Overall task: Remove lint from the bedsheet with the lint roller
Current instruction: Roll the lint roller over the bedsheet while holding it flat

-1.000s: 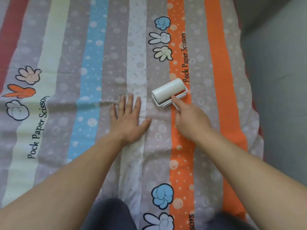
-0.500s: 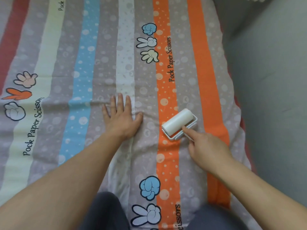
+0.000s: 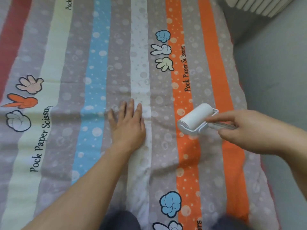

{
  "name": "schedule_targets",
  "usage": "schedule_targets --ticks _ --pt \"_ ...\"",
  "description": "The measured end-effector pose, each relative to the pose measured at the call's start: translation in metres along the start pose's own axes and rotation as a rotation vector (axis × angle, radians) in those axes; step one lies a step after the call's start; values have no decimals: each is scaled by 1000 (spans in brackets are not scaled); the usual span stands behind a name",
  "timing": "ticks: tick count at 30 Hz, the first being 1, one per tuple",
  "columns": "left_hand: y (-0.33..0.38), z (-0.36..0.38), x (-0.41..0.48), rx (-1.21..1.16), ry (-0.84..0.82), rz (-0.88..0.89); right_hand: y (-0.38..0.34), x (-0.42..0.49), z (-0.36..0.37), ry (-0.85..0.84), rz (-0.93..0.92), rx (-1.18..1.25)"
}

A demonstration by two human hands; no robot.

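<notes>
A striped bedsheet [image 3: 99,67] with cartoon hand prints and "Pock Paper Scissors" lettering covers the bed. My left hand [image 3: 127,125] lies flat on it with fingers straight, pressing the grey and white stripes near the middle. My right hand [image 3: 249,130] grips the handle of the white lint roller [image 3: 195,119], index finger stretched along the frame. The roller's drum is over the inner orange stripe and the grey stripe beside it; I cannot tell whether it touches the cloth.
The sheet's right edge runs along a grey floor [image 3: 274,80]. A pale ribbed object [image 3: 259,5] sits at the top right corner. My dark-clothed knees [image 3: 119,221] show at the bottom edge.
The roller was pulled back toward me and to the right, from the inner orange stripe toward the outer one. My right hand now comes in from the side. My left hand stayed put.
</notes>
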State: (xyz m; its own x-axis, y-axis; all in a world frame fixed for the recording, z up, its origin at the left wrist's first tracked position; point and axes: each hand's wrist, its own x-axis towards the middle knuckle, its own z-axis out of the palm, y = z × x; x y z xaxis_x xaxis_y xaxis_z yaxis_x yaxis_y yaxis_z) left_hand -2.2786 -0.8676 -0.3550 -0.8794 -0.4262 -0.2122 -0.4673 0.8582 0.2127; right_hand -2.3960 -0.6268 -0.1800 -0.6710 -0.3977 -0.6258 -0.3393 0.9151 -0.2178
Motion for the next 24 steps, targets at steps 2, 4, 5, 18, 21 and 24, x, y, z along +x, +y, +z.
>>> schedule_targets --ticks 2,4,5,18,21,24 --pt "-15 -6 7 -13 -12 -22 -41 26 12 97 -35 53" --pt "-28 -11 16 -21 -40 -46 -78 56 36 209 -65 135" --pt "-33 -12 20 -29 -52 -50 -91 70 49 247 -61 168" --pt "-39 -30 34 42 -263 -51 -89 95 90 172 0 90" --pt "-34 -37 35 80 -323 -64 -75 78 98 129 31 75" --pt "-30 -34 36 85 -293 -78 -55 58 105 124 35 65"
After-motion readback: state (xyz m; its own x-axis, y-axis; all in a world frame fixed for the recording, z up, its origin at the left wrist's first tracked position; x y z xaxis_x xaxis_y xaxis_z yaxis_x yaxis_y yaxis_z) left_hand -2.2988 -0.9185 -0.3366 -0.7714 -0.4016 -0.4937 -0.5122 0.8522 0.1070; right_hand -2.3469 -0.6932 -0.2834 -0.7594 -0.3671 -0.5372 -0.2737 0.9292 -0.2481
